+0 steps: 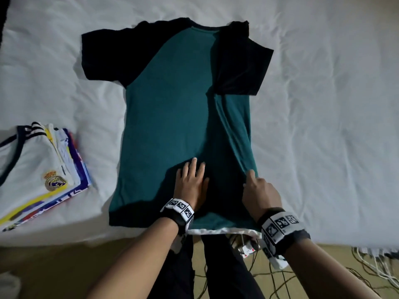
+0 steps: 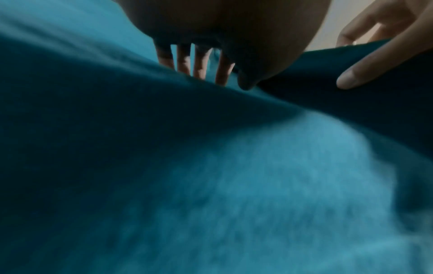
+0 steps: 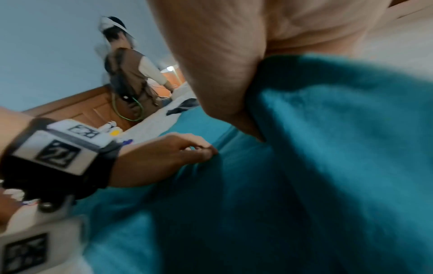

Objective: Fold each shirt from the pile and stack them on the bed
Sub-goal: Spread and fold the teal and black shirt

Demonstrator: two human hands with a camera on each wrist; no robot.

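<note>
A teal shirt (image 1: pixel 172 117) with black sleeves lies spread on the white bed (image 1: pixel 323 104), collar at the far end. Its right side and right sleeve (image 1: pixel 239 61) are folded in over the body. My left hand (image 1: pixel 191 180) rests flat on the lower middle of the shirt, fingers straight (image 2: pixel 199 63). My right hand (image 1: pixel 254 184) pinches the shirt's right edge near the hem and holds that fold raised off the bed. In the right wrist view the teal cloth (image 3: pixel 328 139) bunches under my palm, and my left hand (image 3: pixel 175 153) lies beside it.
A stack of folded shirts (image 1: pixel 43 175), a white crested one on top, sits at the bed's near left. Cables (image 1: pixel 367 266) lie on the floor by the bed's front edge. Another person (image 3: pixel 131 74) stands across the room by a wooden headboard.
</note>
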